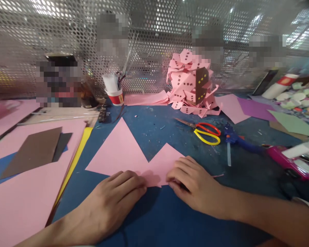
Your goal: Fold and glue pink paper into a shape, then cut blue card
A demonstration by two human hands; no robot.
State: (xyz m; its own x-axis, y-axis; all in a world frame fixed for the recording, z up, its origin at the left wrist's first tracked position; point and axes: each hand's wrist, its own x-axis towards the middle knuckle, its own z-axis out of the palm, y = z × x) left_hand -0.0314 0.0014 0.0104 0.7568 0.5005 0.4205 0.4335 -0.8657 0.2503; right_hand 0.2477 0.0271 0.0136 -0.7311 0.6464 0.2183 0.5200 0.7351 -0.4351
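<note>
Flat on the blue table lies a pink sheet of paper (123, 147) with two pointed peaks and a notch between them. My left hand (118, 195) rests at its lower edge, fingers curled together and pressed on the paper. At the right end of that edge, my right hand (193, 185) has its thumb and fingers closed on the paper, partly covering it. Beyond my right hand lie scissors (207, 133) with red and yellow handles. A blue glue gun (234, 139) with a clear glue stick is to their right.
Pink sheets (20, 206) with brown paper (32, 151) lie at left. A paper cup (115, 96) of tools, a pink paper construction (187, 85) with dark marks, and coloured paper (257, 108) stand or lie toward the back. A magenta tool (290, 163) is at right.
</note>
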